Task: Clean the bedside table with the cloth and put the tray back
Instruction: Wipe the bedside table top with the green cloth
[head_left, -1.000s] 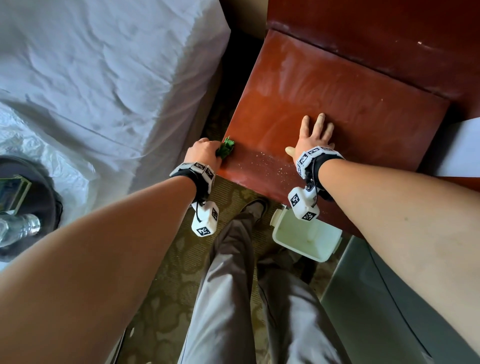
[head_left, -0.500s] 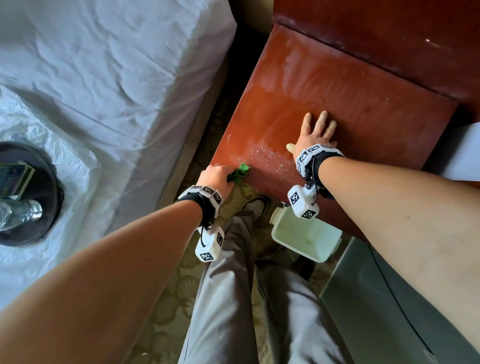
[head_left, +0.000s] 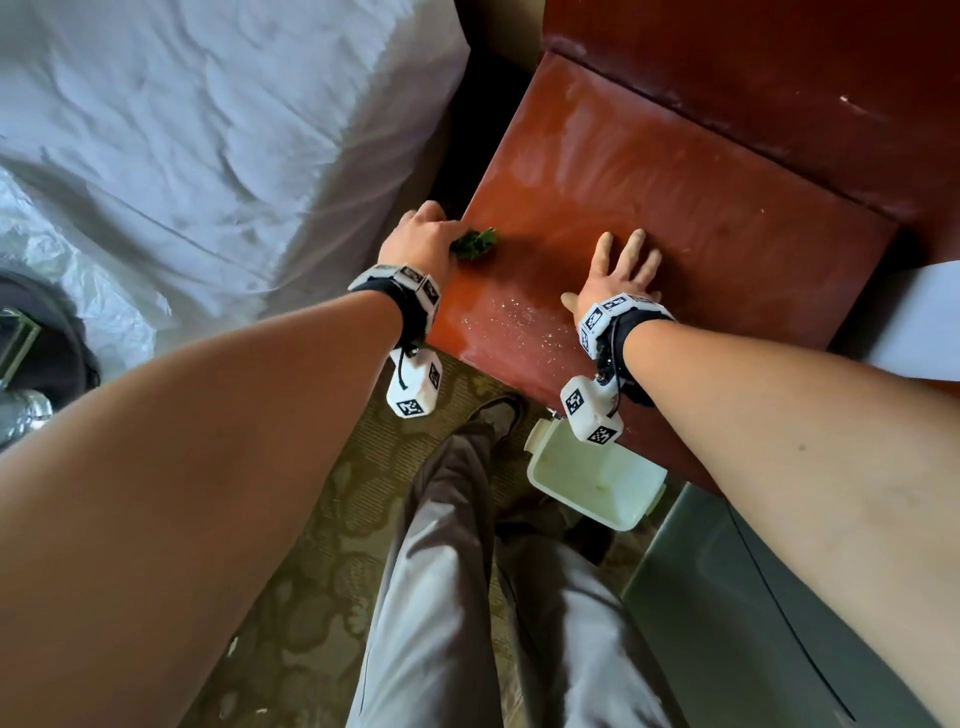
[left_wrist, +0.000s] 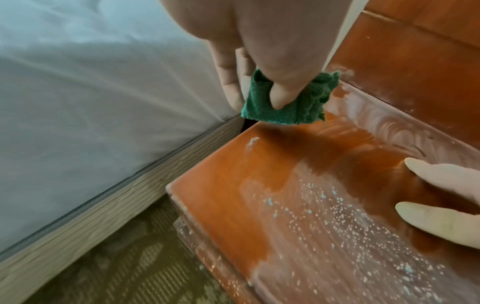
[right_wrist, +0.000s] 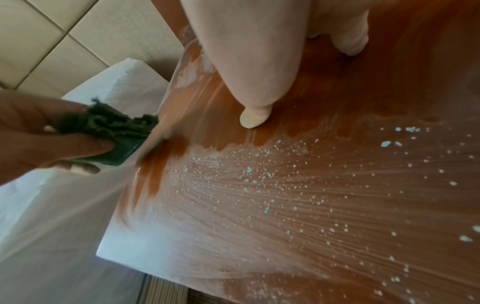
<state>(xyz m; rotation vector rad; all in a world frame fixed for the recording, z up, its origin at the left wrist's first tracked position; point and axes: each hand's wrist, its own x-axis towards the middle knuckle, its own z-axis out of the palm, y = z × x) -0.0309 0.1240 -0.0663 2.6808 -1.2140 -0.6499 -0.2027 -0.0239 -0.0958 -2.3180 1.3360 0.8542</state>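
My left hand (head_left: 423, 241) grips a bunched green cloth (head_left: 475, 243) at the left edge of the red-brown bedside table (head_left: 675, 218); the wrist view shows thumb and fingers curled round the cloth (left_wrist: 291, 102). My right hand (head_left: 621, 270) lies flat on the tabletop, fingers straight and spread. White crumbs (head_left: 511, 312) and a pale smear lie on the near part of the top, between the two hands. A round dark tray (head_left: 47, 343) with a bottle on it sits on the bed at the far left, partly out of frame.
The white-sheeted bed (head_left: 208, 130) runs along the table's left side with a narrow dark gap between them. A white plastic tub (head_left: 592, 475) stands on the patterned carpet below the table's front edge, by my legs. A grey surface (head_left: 769, 639) lies at lower right.
My left hand with the cloth went from the table's left edge to its near left corner, then back up the left edge. The right hand stayed flat in place.
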